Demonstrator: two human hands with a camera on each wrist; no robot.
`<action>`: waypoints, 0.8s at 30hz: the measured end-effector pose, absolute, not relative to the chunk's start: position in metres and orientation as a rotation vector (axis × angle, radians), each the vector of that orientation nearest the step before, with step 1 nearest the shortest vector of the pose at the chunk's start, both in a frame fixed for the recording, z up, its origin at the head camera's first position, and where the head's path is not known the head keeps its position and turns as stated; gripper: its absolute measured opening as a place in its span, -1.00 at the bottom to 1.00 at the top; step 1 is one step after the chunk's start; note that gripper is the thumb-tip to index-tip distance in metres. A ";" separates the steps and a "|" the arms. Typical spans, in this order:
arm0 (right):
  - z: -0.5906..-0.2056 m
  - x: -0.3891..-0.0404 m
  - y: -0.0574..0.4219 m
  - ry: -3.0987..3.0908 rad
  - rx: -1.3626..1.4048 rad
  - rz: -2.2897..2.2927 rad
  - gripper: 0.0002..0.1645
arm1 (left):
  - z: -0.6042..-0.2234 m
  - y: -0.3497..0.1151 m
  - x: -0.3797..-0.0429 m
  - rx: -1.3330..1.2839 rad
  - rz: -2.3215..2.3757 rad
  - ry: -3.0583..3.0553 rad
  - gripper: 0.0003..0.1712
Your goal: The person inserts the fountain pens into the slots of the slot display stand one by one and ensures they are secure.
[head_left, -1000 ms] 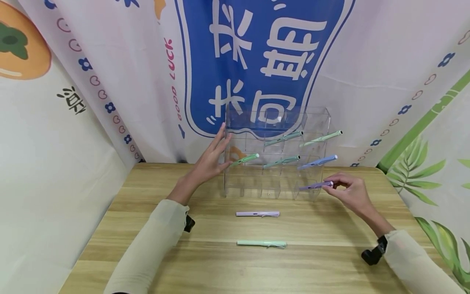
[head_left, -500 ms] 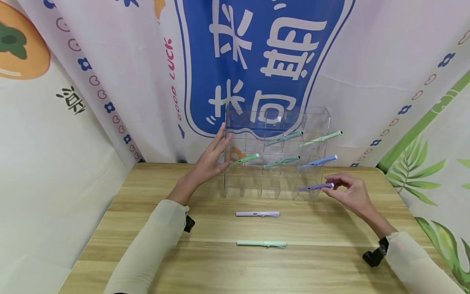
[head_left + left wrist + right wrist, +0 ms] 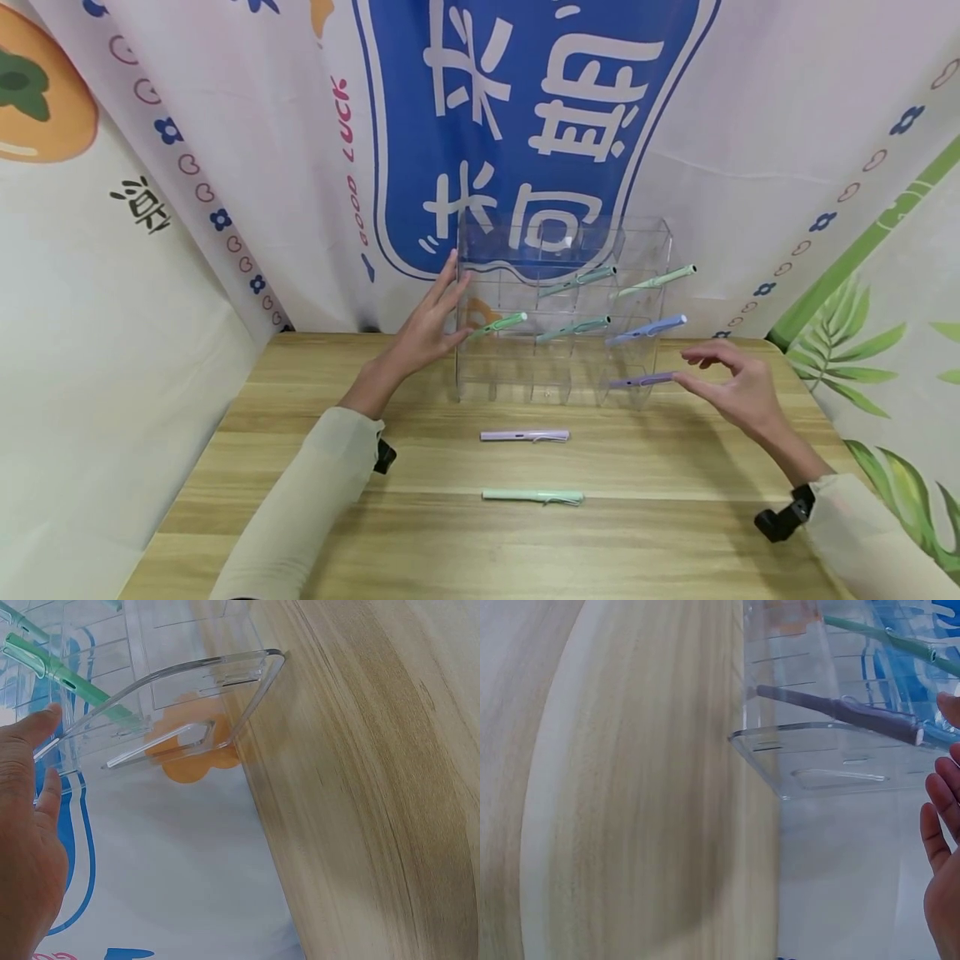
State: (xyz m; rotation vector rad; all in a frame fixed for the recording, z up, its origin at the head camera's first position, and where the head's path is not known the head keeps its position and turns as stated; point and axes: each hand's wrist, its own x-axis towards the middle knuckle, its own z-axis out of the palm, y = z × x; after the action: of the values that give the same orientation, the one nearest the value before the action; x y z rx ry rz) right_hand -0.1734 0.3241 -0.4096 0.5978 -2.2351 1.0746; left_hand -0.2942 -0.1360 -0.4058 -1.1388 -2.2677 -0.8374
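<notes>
A clear acrylic pen rack [image 3: 517,385] stands at the back of the table. My left hand [image 3: 422,337] rests on its left side with the fingers stretched, next to a bright green pen [image 3: 501,323]. A purple pen [image 3: 855,714] slants in the lower right compartment, its capped end sticking out. Beside that end is my right hand [image 3: 738,387], thumb and fingers spread apart and nothing between them. In the head view the thumb tip overlaps the pen's end; the right wrist view shows them apart. A blue pen [image 3: 647,329] sits one row above.
Two teal pens, the upper one [image 3: 581,281], and a pale green pen [image 3: 658,281] also sit in the rack. A lilac pen [image 3: 525,436] and a mint pen [image 3: 531,497] lie on the wooden table [image 3: 420,550]. A printed curtain [image 3: 750,167] hangs right behind the rack.
My right hand has let go of the purple pen, spread its fingers and drawn back to the right. The pen stays in its compartment. My left hand keeps its place on the rack.
</notes>
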 end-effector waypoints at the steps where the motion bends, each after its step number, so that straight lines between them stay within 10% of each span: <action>1: -0.409 -0.173 0.324 -2.229 0.603 1.069 -0.56 | -0.406 -0.136 -0.294 -1.140 -0.838 -2.265 0.20; 24: -0.425 -0.184 0.298 -2.046 1.096 1.041 -0.56 | -0.407 -0.136 -0.296 -1.175 -0.846 -2.207 0.18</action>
State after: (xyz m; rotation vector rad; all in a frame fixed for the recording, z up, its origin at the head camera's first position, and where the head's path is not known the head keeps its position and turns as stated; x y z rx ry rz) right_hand -0.1845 0.2978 -0.4252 1.0961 -2.0461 1.0412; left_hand -0.2963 -0.1356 -0.4074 -1.1747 -2.2068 -0.8462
